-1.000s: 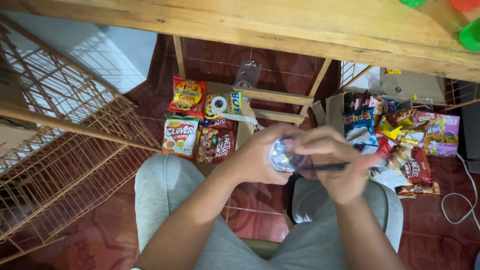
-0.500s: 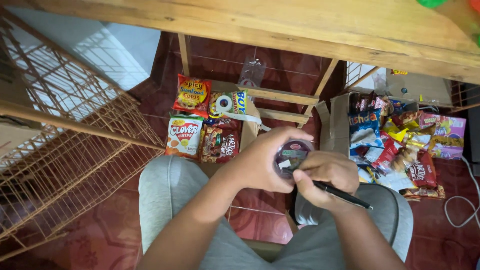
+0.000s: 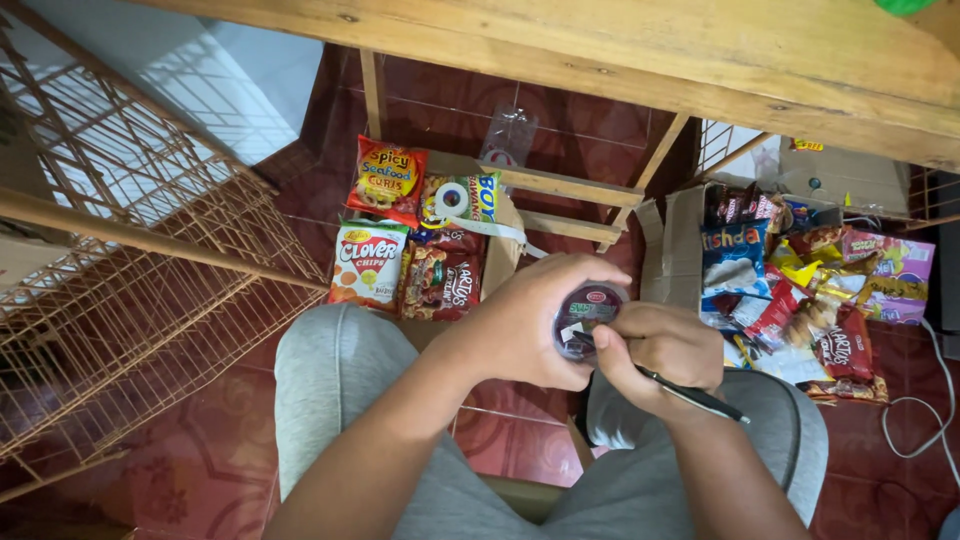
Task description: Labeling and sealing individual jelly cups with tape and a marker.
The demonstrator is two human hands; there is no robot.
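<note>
- At the far left, a wire rack (image 3: 130, 290) of rust-coloured mesh stands on the red tiled floor (image 3: 150, 440); nothing of yours touches it.
- Right of the rack, an open carton (image 3: 500, 250) lies on the floor ahead of your left knee. Four snack bags (image 3: 400, 240) can be counted in it, plus one roll of tape (image 3: 445, 198). One clear plastic bottle (image 3: 508, 135) stands beyond, under the wooden surface (image 3: 700, 50).
- Your left hand (image 3: 530, 320) is wrapped around one small round cup (image 3: 585, 320) with a dark lid, held over the gap between your knees. Its round top faces up toward you; the fingers curl round its left side.
- Your right hand (image 3: 655, 355) lies immediately right of the cup, fingertips touching the lid's edge. It grips one black pen (image 3: 690, 395), whose long axis runs from the cup down and to the right. Both hands are in contact with the cup; the left carries it.
- At the right, a second open carton (image 3: 670, 260) holds a heap of mixed snack packets (image 3: 810, 290), too jumbled to count. One white cable (image 3: 925, 400) runs along the floor at the right edge.
</note>
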